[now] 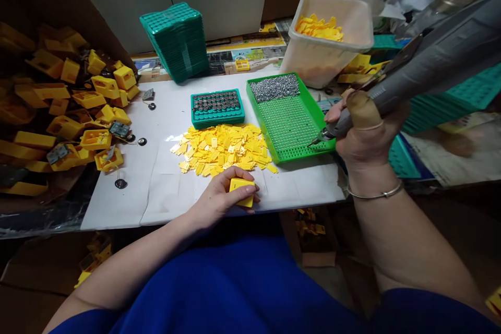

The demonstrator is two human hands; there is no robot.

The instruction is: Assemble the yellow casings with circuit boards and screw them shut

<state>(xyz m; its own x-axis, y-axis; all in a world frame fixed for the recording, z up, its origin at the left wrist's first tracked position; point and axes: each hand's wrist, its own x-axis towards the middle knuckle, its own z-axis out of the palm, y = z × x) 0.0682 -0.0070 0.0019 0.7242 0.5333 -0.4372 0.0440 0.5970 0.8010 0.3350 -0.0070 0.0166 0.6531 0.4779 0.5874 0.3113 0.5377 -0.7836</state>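
Observation:
My left hand (230, 190) is closed around a small yellow plastic casing (243, 199) at the table's front edge. Just beyond it spreads a pile of flat yellow plastic pieces (223, 148). My right hand (364, 125) grips a grey electric screwdriver (426, 68), a covering on one finger. The screwdriver's bit points down and left over the near right corner of a green perforated tray (279, 130). Many small silver screws (274, 87) lie heaped at that tray's far end. Behind the yellow pile sits a teal tray (217, 108) with rows of small round metal parts.
Yellow casings with wired circuit boards are heaped at left (96, 138). At the back stand a stack of teal trays (176, 42) and a translucent bin (329, 44) holding yellow pieces. Large white cartons (215, 0) form a wall behind. More teal trays (454, 99) are stacked at right.

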